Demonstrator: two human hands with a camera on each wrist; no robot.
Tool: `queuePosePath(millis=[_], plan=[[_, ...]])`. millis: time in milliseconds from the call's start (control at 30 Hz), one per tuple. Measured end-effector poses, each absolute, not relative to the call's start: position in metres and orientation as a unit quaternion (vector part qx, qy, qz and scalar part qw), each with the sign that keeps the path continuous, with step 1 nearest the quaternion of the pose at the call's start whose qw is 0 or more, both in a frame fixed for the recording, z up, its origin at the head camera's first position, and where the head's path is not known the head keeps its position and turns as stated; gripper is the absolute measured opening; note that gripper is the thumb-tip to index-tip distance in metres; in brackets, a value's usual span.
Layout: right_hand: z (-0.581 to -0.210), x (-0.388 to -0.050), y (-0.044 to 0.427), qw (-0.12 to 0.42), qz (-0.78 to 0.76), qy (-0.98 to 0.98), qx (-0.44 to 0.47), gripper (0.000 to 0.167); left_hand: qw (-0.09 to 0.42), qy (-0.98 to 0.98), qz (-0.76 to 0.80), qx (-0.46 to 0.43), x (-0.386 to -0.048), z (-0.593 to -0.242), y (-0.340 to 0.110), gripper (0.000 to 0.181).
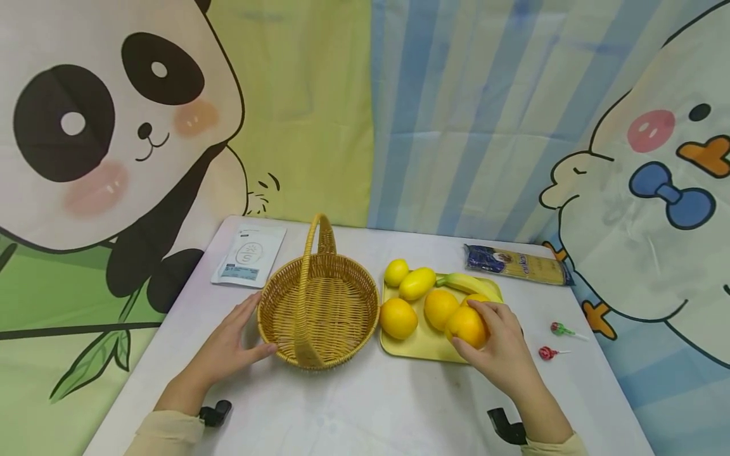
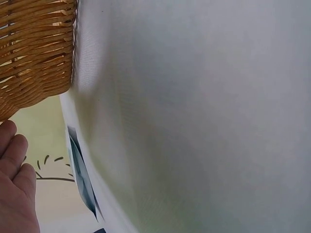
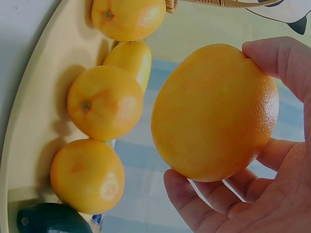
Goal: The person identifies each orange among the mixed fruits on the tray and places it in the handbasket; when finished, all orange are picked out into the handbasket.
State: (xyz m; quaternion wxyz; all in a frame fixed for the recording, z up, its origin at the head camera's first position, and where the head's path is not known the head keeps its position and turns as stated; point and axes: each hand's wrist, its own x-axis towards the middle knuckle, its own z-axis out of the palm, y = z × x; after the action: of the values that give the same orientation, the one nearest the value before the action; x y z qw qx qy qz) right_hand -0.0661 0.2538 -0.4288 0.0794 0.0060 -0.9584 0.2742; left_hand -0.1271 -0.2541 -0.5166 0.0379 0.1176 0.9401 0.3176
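My right hand (image 1: 502, 345) grips an orange (image 3: 214, 114) between thumb and fingers, held up above the yellow tray (image 1: 407, 345). On the tray lie more oranges (image 1: 398, 318), two lemons (image 1: 417, 283) and a banana (image 1: 470, 286). A dark green rounded thing (image 3: 53, 219) shows at the tray's end in the right wrist view; in the head view it is hidden. Left of the tray stands a wicker basket (image 1: 348, 310) with a tall handle, nothing inside. My left hand (image 1: 225, 345) is at the basket's left side, fingers extended; whether it touches the wall I cannot tell.
A white pouch (image 1: 249, 253) lies at the back left, behind the basket. At the back right is a packet of pasta (image 1: 519, 265). Two lollipops, one green (image 1: 561, 329) and one red (image 1: 547, 353), lie right of the tray. A printed curtain (image 1: 319, 126) hangs behind the table.
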Motion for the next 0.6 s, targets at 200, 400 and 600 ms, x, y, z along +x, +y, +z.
queuePosePath(millis=[200, 400, 600], plan=[[-0.4270, -0.0676, 0.2511, 0.078, 0.277, -0.958, 0.014, 0.073, 0.034, 0.939, 0.322, 0.120, -0.1267, -0.5170, -0.2541, 0.119], [-0.4249, -0.0697, 0.2479, 0.073, 0.282, -0.956, 0.020, 0.073, 0.032, 0.938, 0.323, 0.121, -0.1264, -0.5175, -0.2537, 0.120], [-0.4236, -0.0722, 0.2444, 0.077, 0.280, -0.957, 0.026, 0.073, 0.029, 0.939, 0.322, 0.121, -0.1264, -0.5184, -0.2540, 0.119]])
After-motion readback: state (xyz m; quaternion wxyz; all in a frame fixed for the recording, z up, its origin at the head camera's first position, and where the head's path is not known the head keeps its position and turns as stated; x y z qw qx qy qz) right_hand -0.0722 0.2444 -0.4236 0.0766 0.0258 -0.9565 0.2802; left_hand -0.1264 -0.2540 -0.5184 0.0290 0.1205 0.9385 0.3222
